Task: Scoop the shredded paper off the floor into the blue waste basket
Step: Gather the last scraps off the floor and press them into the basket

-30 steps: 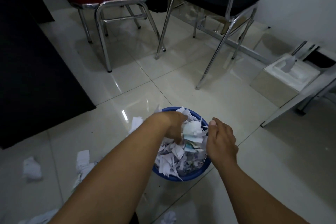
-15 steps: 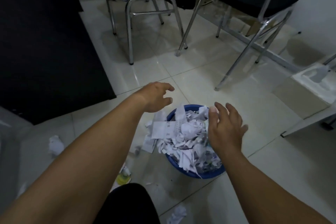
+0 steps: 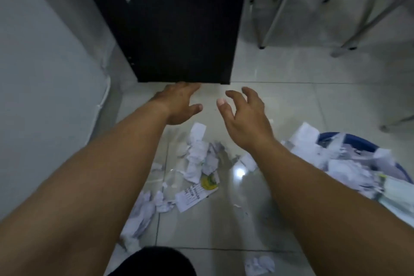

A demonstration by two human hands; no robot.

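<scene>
Crumpled white shredded paper (image 3: 199,159) on shiny floor, below both empty spread hands (image 3: 179,105) (image 3: 244,119); full round blue plastic waste basket (image 3: 349,141) at right.

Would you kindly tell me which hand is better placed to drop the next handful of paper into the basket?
Probably the right hand: the basket sits beside its forearm, and the paper pile lies just left of its wrist. The left hand would have to cross over.

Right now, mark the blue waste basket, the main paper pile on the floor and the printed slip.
blue waste basket (image 3: 333,136): head view, on its far rim.
paper pile (image 3: 199,157): head view, on the crumpled middle.
printed slip (image 3: 194,195): head view, on its lettered face.
</scene>
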